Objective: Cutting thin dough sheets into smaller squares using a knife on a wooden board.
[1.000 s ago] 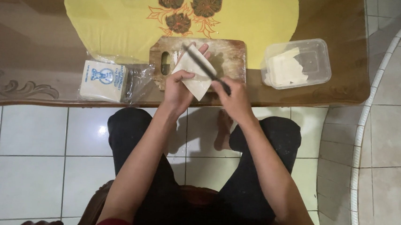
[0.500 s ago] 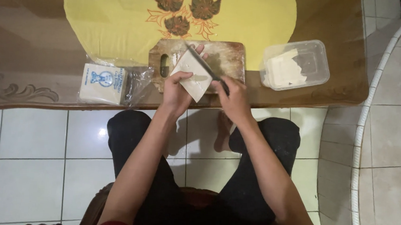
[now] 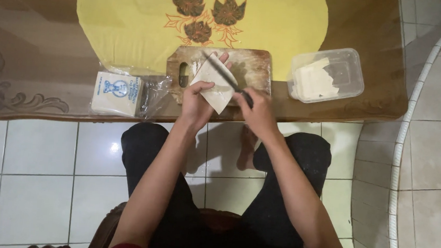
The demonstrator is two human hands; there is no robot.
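Little shifts since half a second ago: knife point(image 3: 223, 73) sits at much the same slant across the sheet point(image 3: 212, 84), both hands barely moved. Risk, as I judge it: blade runs from 10 toward 4 o'clock right beside the left hand point(image 3: 197, 97), whose fingers curl shut on the sheet's near edge, so a slip or a sheet that slides on the board point(image 3: 253, 69) could nick them or skew the cut. Right hand point(image 3: 256, 110) is closed around the knife handle at 4 o'clock of the sheet; tub point(image 3: 350, 78) lies at 3, packet point(image 3: 116, 94) at 9.
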